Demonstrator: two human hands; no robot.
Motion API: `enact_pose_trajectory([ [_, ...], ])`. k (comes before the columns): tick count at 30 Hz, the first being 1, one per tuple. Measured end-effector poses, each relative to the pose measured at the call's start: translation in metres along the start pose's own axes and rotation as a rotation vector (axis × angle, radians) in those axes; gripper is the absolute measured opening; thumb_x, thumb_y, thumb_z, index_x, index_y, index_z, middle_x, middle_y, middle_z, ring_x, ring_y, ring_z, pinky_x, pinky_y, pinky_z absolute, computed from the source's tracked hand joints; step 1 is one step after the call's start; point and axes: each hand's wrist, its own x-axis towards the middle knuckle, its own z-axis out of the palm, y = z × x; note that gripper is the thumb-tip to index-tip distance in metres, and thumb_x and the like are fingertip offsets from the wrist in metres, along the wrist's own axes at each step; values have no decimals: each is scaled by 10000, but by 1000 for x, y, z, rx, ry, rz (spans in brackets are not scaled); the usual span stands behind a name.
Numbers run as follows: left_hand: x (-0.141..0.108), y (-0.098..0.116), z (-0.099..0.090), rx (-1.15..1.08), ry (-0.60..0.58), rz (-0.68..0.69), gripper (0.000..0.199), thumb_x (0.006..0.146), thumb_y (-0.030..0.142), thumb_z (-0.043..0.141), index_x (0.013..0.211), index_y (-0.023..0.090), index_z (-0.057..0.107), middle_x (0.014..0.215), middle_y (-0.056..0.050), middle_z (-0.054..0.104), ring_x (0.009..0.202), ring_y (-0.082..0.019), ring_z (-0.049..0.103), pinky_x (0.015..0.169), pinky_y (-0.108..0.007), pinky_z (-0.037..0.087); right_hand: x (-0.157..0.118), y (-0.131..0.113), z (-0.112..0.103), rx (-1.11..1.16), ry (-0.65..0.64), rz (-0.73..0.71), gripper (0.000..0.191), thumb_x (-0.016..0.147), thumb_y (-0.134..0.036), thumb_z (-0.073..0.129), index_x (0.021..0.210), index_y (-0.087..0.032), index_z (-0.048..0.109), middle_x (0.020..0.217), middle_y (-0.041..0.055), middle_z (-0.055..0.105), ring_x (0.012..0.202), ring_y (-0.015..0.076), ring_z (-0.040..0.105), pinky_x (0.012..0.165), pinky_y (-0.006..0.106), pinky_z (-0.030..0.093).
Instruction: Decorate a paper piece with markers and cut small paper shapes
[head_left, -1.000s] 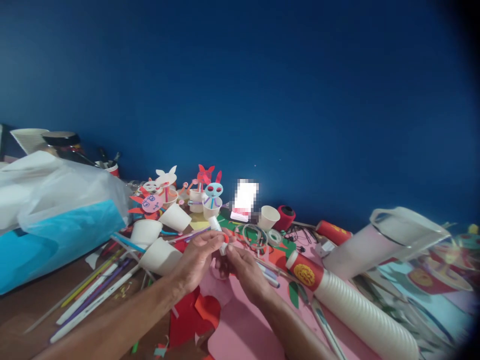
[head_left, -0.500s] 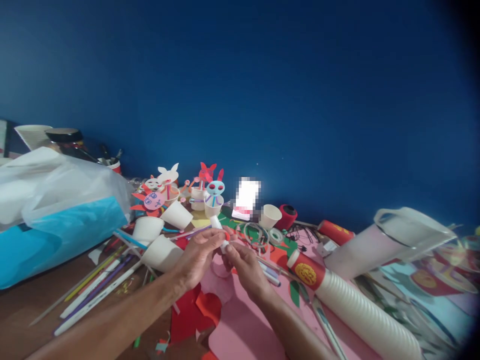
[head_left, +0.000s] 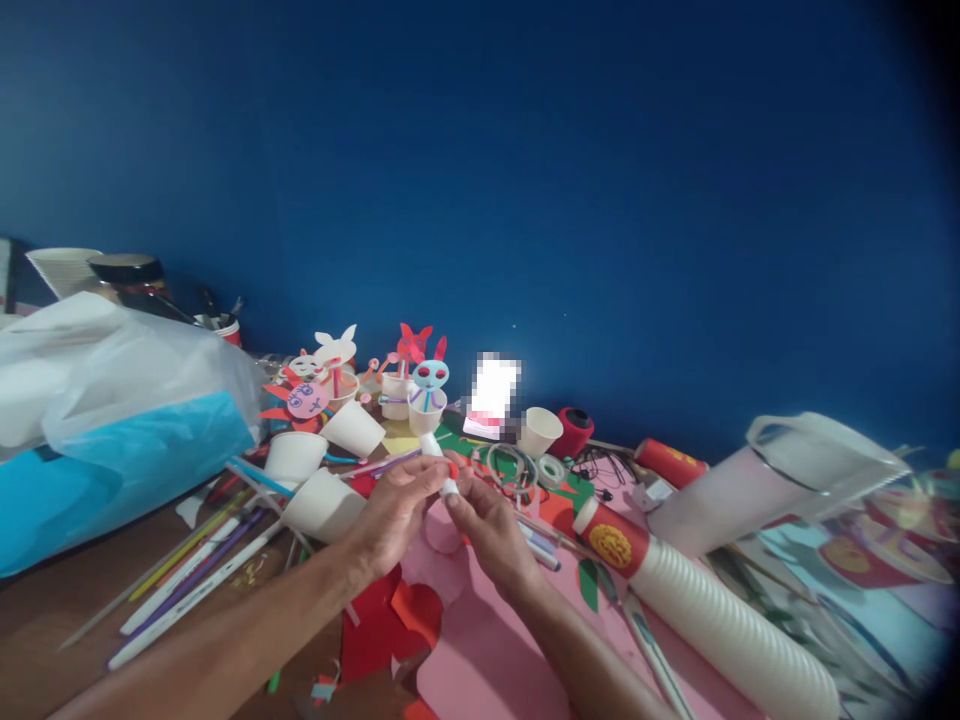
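Note:
My left hand (head_left: 401, 500) and my right hand (head_left: 487, 520) meet over the middle of the table, both closed in a pinch. Between them is a slim white tube (head_left: 430, 446), tilted, its top end sticking up past the fingers. A small red piece (head_left: 452, 470), seemingly paper, lies against the tube at my fingertips; its full shape is hidden. Below the hands are pink paper (head_left: 487, 650) and a red-orange heart-shaped cutout (head_left: 418, 612). A paper cup (head_left: 322, 505) lies on its side left of my left hand.
Paper-cup figures with animal heads, one light blue (head_left: 431, 375), stand by the blue wall. A bright phone (head_left: 493, 395) leans there. Stacked cups (head_left: 735, 620) and a white pitcher (head_left: 735, 500) are right. Markers (head_left: 195, 590) and a plastic bag (head_left: 150, 370) lie left.
Hardly anything differs: the fingers shift slightly around the white tube and red piece, and the view moves a little. Both hands keep their hold.

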Motion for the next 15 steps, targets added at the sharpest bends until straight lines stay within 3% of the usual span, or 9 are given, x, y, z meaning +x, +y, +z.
enact_pose_trajectory([
  [4, -1, -1, -1, 10, -42, -48, 103, 721, 247, 597, 727, 147, 621, 617, -14, 600, 575, -126, 554, 566, -248, 427, -1, -2, 0, 14, -41, 21, 325, 762, -499, 508, 715, -177, 515, 618, -10, 467, 585, 122, 425, 550, 230, 348],
  [7, 0, -2, -2, 26, -71, -29, 129, 730, 269, 583, 745, 146, 616, 683, -30, 618, 537, -127, 540, 508, -261, 420, -2, -1, -2, -15, -78, 74, 423, 836, -504, 360, 644, -159, 512, 602, 2, 475, 564, 114, 433, 559, 235, 353],
  [9, 0, -3, -2, 20, -56, -16, 121, 726, 259, 589, 749, 145, 623, 760, -44, 640, 558, -122, 548, 550, -269, 433, 0, 0, -2, -42, -75, 56, 414, 837, -485, 371, 619, -154, 491, 582, -4, 460, 544, 106, 416, 540, 231, 341],
  [12, 0, -1, -1, 0, -12, -4, 105, 713, 226, 606, 762, 141, 644, 766, -49, 654, 651, -131, 576, 664, -268, 437, 1, 1, -1, -114, 9, -6, 310, 782, -432, 500, 637, -160, 461, 573, -32, 408, 520, 87, 354, 497, 212, 303],
  [15, 0, 1, 1, 1, -2, -29, 128, 713, 220, 607, 803, 142, 653, 754, -50, 654, 693, -143, 586, 661, -255, 433, -1, -1, -1, -221, 125, -31, 260, 710, -391, 602, 695, -166, 472, 584, -49, 382, 518, 82, 328, 477, 200, 283],
])
